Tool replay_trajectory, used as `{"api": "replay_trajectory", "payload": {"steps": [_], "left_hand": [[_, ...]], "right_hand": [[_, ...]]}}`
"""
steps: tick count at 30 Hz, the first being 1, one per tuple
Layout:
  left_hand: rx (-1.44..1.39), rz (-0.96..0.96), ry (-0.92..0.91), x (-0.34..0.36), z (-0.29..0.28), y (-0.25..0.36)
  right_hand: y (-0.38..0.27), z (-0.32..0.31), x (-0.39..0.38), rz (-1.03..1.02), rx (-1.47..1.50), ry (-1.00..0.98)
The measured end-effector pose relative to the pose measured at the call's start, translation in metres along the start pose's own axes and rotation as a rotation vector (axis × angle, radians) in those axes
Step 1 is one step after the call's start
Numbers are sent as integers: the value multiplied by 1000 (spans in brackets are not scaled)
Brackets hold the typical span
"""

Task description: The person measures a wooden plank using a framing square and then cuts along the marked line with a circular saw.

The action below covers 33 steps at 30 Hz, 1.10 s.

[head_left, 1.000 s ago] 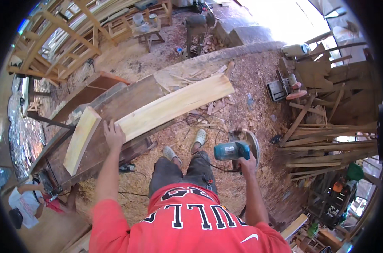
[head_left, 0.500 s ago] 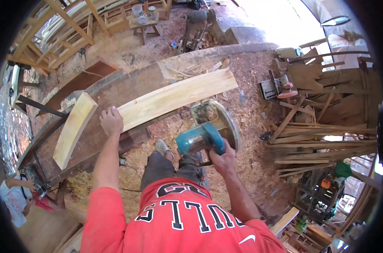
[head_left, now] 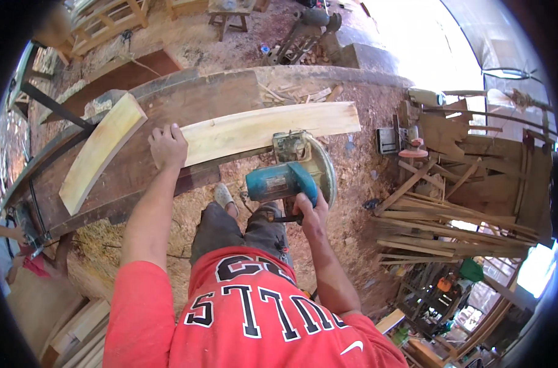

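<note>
A long pale wooden board (head_left: 260,127) lies across the workbench (head_left: 113,165), its right end sticking out past the bench. My left hand (head_left: 168,148) is closed over the board's left end, fingers bent. In my right hand (head_left: 313,213) is the rear handle of a blue-green circular saw (head_left: 275,182), held level with its round guard to the right. The front of the saw's base plate (head_left: 289,146) overlaps the board's near edge in this view; whether it touches the wood I cannot tell. The blade's lower part is hidden.
A shorter curved board (head_left: 101,153) lies on the bench left of my left hand. Wood scraps (head_left: 316,95) sit beyond the long board. Lumber strips (head_left: 445,227) are stacked at right, near another power tool (head_left: 399,142). Another person's arm (head_left: 9,232) shows at far left. Sawdust covers the floor.
The saw in my right hand has come forward, up to the board's near edge. My left hand stays on the board's left end. The whole view has shifted somewhat.
</note>
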State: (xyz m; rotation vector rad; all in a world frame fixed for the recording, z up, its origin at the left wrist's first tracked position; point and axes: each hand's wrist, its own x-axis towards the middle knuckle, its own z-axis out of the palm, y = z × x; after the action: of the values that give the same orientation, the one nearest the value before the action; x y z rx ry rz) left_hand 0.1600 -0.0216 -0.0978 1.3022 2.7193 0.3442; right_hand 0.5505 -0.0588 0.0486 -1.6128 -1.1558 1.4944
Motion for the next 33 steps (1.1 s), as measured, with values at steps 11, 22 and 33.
{"api": "replay_trajectory", "payload": {"steps": [11, 22, 33], "left_hand": [[-50, -209, 80, 0, 9, 15], [-10, -252, 71, 0, 8, 17], [-9, -222, 75, 1, 7, 14]], "right_hand": [[-12, 5, 24, 19, 5, 37], [6, 20, 14, 84, -21, 90], [13, 18, 12, 81, -53, 101]]}}
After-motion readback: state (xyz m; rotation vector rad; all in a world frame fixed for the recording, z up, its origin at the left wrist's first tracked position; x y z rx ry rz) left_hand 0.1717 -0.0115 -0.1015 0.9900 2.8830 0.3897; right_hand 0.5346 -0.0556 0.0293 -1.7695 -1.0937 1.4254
